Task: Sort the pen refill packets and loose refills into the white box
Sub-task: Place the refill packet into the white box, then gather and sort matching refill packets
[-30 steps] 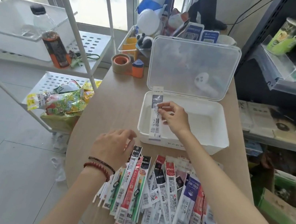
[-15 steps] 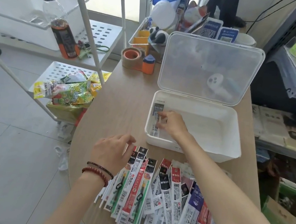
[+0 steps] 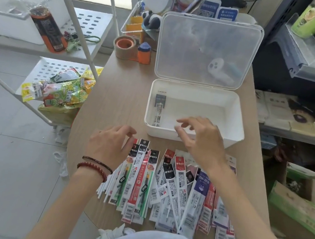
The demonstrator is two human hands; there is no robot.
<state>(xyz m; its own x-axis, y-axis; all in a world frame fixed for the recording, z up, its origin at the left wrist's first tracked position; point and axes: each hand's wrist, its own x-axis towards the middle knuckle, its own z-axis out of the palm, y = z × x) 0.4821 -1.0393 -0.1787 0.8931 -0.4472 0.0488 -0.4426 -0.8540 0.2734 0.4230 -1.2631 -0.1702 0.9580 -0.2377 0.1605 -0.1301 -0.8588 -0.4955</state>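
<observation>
While the left hand [image 3: 110, 147] rests loosely curled and empty at the left edge of the fanned refill packets [image 3: 165, 186], one packet [image 3: 159, 107] lies against the white box's [image 3: 233, 140] left wall; the right hand [image 3: 200, 141], fingers spread, empty, should pinch another by its header and lay it alongside.

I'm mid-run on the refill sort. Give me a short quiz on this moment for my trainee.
1. True or false: the white box holds one refill packet, lying along its left wall.
2. Pick one. The right hand, above the box's front rim, holds: A one packet; B two packets; C nothing.
3. Fill in: the left hand is at the ___ end of the packet pile on the table.
Key: 1 true; 2 C; 3 left.
</observation>
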